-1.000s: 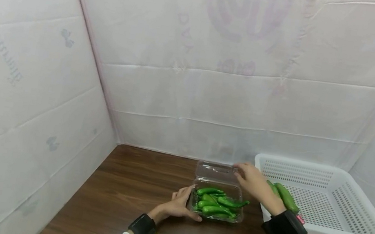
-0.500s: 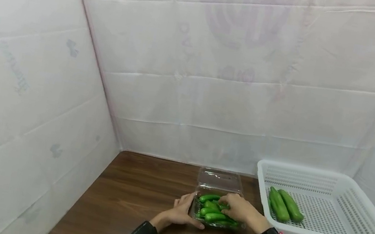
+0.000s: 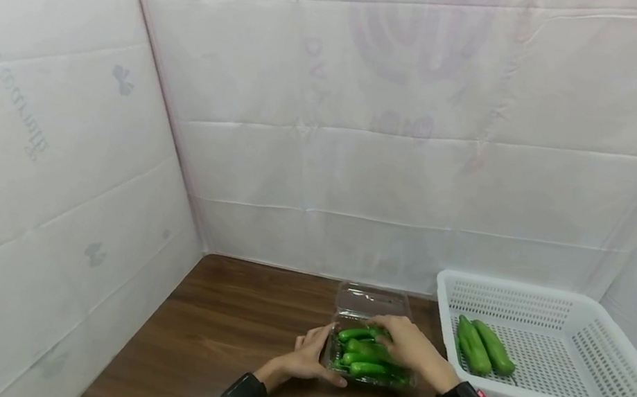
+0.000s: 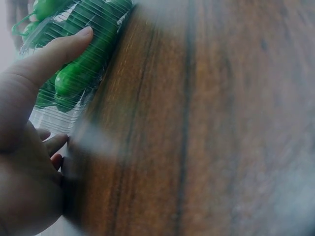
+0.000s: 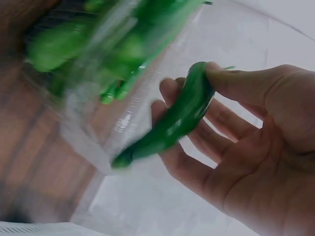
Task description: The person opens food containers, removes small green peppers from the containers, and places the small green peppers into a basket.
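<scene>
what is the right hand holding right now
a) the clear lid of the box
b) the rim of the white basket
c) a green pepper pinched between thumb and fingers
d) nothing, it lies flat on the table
c: in the right wrist view the right hand pinches a green pepper between thumb and fingers, over the clear box that the left hand steadies.
</scene>
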